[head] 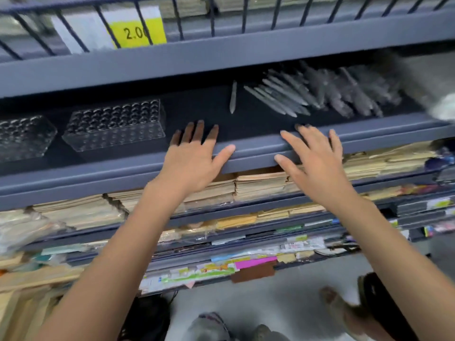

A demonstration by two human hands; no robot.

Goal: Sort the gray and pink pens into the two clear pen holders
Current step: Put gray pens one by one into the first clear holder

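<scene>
The clear pen holders sit left of the left hand, which is flat and empty. One gray pen lies past it. The right hand is spread wide and empty too. The gray pen pile lies beyond it. Best to pinch one pen at a time.

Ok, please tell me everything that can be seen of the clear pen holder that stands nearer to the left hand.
This pen holder is a clear rectangular block, seemingly acrylic, its top pierced by rows of round holes. Every hole looks empty. It sits flat on the dark shelf, turned slightly askew, with a gap to the second holder on its left. The left hand rests at the shelf's edge to its right, apart from it. Only the shelf touches it.
</scene>
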